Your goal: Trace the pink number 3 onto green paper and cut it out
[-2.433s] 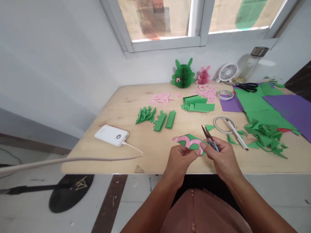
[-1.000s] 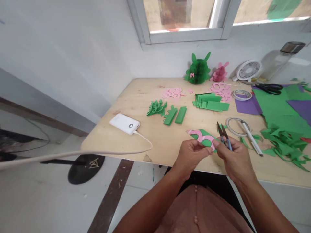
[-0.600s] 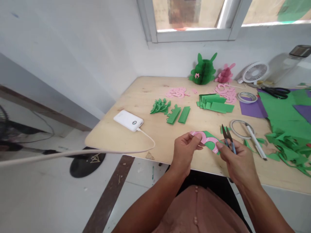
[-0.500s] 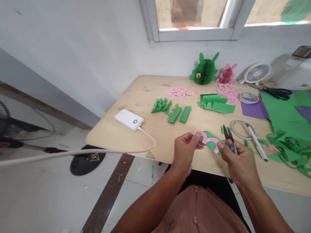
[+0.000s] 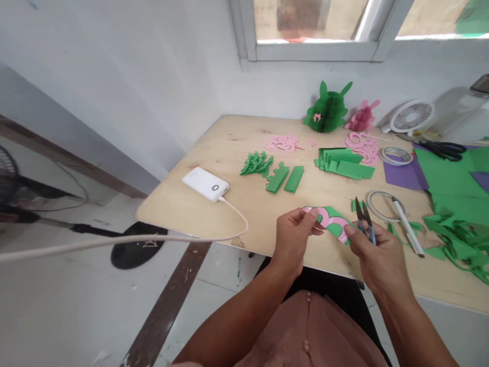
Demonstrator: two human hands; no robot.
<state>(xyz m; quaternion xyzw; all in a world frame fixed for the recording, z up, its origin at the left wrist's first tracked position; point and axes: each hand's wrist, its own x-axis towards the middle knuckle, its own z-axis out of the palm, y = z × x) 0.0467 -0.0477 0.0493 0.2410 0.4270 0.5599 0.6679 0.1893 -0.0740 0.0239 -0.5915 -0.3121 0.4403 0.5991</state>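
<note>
My left hand [image 5: 292, 237] pinches the left end of a folded green paper piece with a pink template on it [image 5: 330, 221], held just above the wooden table's [image 5: 214, 214] near edge. My right hand [image 5: 378, 257] pinches the right end of the same piece with its fingertips. That hand also holds small snips [image 5: 364, 224], blades pointing up and away from me. Both hands sit close together over the table's front edge.
A white power bank [image 5: 205, 184] with a cable lies at the left. Green strips [image 5: 284, 177], a green stack [image 5: 344, 164], pink cut-outs [image 5: 284, 143], two paper rabbits [image 5: 330, 108], tape rolls [image 5: 378, 201], a pen [image 5: 408, 232], green scraps [image 5: 454, 237], black scissors [image 5: 443, 149] and a small fan [image 5: 410, 116] lie beyond.
The view has swung left and down, so the table now sits further right. My hands keep hold of the paper piece and snips; the left fingers shifted along its left end.
</note>
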